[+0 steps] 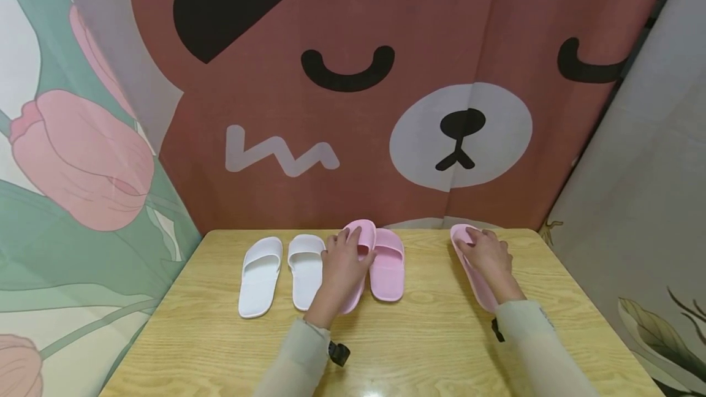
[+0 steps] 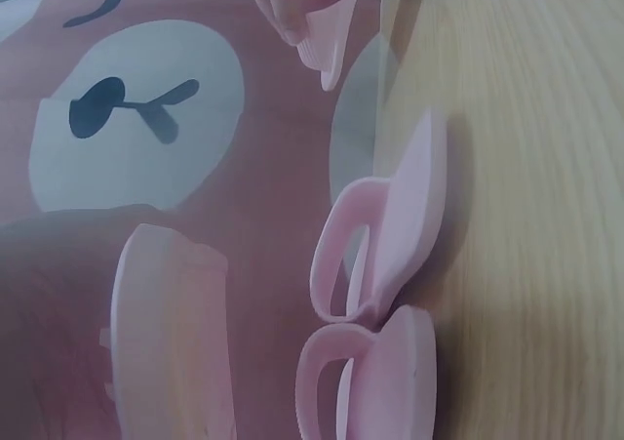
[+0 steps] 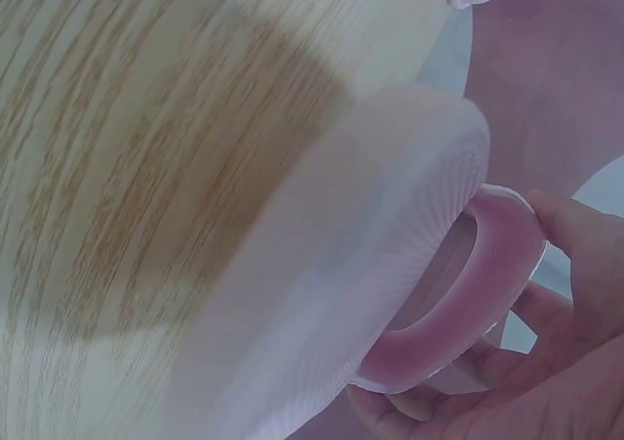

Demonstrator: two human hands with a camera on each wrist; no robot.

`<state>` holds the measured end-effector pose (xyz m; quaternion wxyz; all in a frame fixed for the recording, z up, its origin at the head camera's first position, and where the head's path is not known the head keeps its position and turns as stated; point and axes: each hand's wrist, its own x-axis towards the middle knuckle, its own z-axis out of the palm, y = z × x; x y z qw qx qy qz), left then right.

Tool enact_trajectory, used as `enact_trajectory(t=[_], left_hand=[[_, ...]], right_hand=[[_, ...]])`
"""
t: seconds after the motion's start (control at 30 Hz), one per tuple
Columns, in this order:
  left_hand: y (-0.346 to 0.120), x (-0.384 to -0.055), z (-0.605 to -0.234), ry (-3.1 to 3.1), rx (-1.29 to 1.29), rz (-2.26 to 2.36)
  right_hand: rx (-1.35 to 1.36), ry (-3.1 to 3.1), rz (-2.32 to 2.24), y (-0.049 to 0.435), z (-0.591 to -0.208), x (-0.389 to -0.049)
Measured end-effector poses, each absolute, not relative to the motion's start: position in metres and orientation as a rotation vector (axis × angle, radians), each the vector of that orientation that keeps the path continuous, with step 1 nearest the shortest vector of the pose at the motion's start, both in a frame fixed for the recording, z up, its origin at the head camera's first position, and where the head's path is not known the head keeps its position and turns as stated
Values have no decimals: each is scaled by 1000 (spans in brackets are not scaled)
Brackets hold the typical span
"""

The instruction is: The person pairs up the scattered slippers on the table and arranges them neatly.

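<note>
My left hand grips a pink slipper across its strap, and much of that slipper is hidden beneath the hand. Close on its right lies another pink slipper, flat on the table. Further right, my right hand holds a pink slipper that looks tilted. In the right wrist view, thumb and fingers pinch the strap of this slipper. Two pink slippers appear side by side in the left wrist view, with a pale, blurred pink shape close to the camera.
Two white slippers lie at the left of the wooden table, the second beside my left hand. Behind the table hangs a brown bear-print curtain, with a floral curtain at left and a pale one at right.
</note>
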<state>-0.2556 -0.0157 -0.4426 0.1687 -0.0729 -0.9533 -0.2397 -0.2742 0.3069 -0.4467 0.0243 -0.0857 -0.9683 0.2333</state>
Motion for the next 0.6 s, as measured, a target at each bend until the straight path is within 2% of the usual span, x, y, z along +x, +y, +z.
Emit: enact_trajectory(t=[0.6], left_hand=[[11, -256, -442, -2724, -252, -624]], right_hand=[[-284, -3016, 745, 306, -446, -278]])
